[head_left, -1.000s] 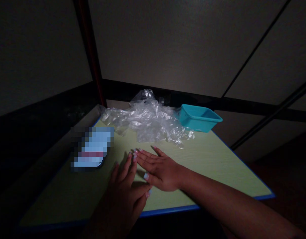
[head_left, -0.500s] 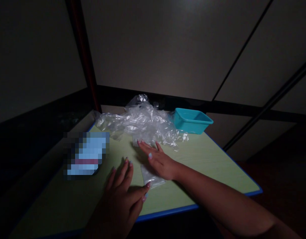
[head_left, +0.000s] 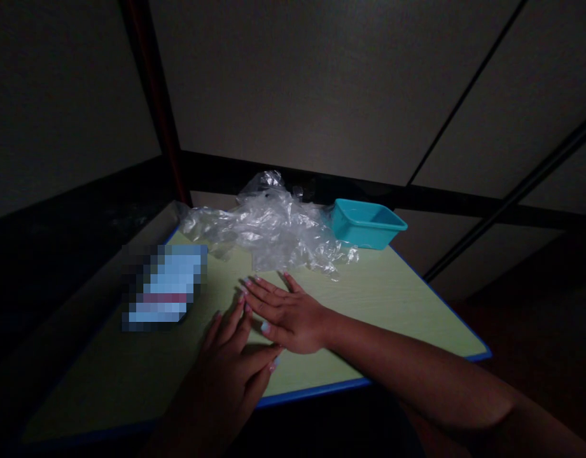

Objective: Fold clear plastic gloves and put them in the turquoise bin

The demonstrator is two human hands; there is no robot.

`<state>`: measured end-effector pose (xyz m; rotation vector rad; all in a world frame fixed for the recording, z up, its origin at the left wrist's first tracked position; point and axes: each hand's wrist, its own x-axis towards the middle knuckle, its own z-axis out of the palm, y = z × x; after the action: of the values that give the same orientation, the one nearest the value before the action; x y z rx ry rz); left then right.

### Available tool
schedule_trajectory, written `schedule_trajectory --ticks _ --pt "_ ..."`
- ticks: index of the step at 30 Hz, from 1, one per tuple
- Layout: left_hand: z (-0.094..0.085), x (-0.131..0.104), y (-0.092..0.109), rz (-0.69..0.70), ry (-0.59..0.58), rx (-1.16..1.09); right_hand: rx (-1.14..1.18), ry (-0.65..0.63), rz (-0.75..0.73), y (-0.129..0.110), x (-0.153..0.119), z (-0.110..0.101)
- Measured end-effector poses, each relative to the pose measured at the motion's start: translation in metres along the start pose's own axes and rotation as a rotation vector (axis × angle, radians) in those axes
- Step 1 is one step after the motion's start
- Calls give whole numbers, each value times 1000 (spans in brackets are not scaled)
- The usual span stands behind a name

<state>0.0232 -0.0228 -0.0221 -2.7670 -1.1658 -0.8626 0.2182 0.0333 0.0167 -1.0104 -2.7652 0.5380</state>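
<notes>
My right hand (head_left: 293, 318) lies flat, palm down, with its fingers stretched forward and left. Beside it, my left hand (head_left: 238, 362) rests with its fingers apart, fingertips close to or touching the right hand. No small plastic bag shows around the hands; whatever is under the right palm is hidden. Just beyond the right fingertips spreads a crumpled pile of clear plastic bags (head_left: 278, 222).
The pale green table (head_left: 392, 305) has a blue edge. A turquoise plastic basket (head_left: 366, 232) stands at the back right, beside the pile. On the left lies a pixelated, bright flat object (head_left: 171, 286). A panelled wall (head_left: 297, 89) rises behind.
My right hand has drawn back and slightly left, toward my left hand. The small clear bag that showed under it is out of sight. The view has tilted slightly.
</notes>
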Motion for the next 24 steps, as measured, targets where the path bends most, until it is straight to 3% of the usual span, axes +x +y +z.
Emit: schedule_trajectory --ticks 2,5,8,11,17,24 --pt "3 -1 -3 19 20 7 147 63 24 6 -1 -4" --pt "8 -3 -6 28 51 20 383 336 123 20 -5 -17" --pt "9 -3 -5 28 59 21 365 561 236 34 -11 -32" --pt "5 -1 -1 11 62 25 187 470 312 40 -17 -43" --pt "-2 2 6 -21 41 33 137 201 244 33 -22 -46" --pt "0 2 6 -45 27 22 45 70 195 25 -22 -44"
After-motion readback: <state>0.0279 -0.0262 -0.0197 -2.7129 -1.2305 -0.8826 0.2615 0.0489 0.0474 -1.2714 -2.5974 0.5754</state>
